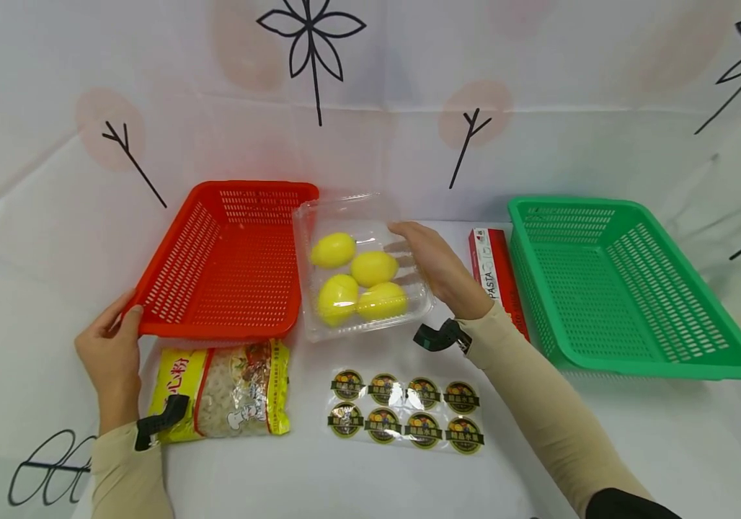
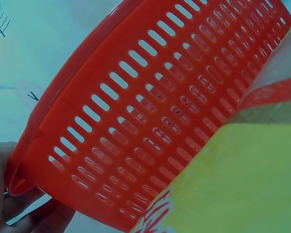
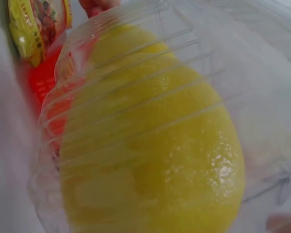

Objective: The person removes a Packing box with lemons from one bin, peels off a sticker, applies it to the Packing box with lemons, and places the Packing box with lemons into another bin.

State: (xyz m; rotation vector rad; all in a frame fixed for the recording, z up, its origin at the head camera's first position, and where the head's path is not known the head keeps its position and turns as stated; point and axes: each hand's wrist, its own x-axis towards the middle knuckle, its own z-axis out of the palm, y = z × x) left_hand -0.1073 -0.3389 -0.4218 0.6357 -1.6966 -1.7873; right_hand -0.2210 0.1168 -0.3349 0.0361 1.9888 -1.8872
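My left hand [image 1: 111, 349] grips the front left corner of the red plastic basket [image 1: 241, 270], with the thumb over the rim and fingers beneath it. In the left wrist view, the slotted basket wall [image 2: 136, 116] fills the middle. My right hand [image 1: 438, 267] holds a clear plastic box [image 1: 315, 333] by its right side, and some fingers show through the plastic. Inside the box lie several yellow lemons [image 1: 374, 268]. The box is tilted and overlaps the basket's right edge in the head view. One lemon [image 3: 155, 141] looms large through the ribbed wall in the right wrist view.
In front of the red basket lies a yellow food packet [image 1: 228, 393]. A sheet of round stickers [image 1: 406, 411] is on the white table near the middle. To the right, a red pasta box [image 1: 507, 281] stands beside an empty green basket [image 1: 630, 288]. A patterned cloth hangs behind.
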